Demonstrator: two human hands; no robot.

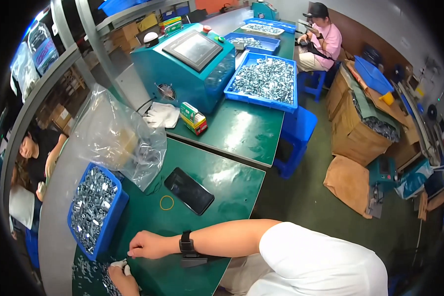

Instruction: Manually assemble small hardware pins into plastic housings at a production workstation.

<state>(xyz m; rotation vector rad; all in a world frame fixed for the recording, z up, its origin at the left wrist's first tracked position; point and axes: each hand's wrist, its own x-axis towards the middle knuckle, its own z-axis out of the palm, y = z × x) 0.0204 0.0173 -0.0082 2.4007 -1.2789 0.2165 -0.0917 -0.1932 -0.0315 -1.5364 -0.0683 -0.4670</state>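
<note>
Both of my hands are at the lower left, over a green table [222,192]. My right hand [150,245] has its fingers curled in, the thumb and fingertips close together; anything in them is too small to make out. Just below it, my left hand [124,282] wears white covers on its fingertips. Its fingers are bent together beside a scatter of small metal parts [86,271], and what they pinch is hidden. Beyond my hands stands a blue bin [115,217] heaped with small shiny metal parts. A black phone [189,191] and a yellow rubber band [167,196] lie farther up the table.
A clear plastic bag [96,128] lies behind the bin. Farther back are a teal machine with a screen [153,69], a white glove [162,116], a small box [193,118] and a blue parts tray [261,100]. A blue stool [297,138] and a seated person [325,47] are at right.
</note>
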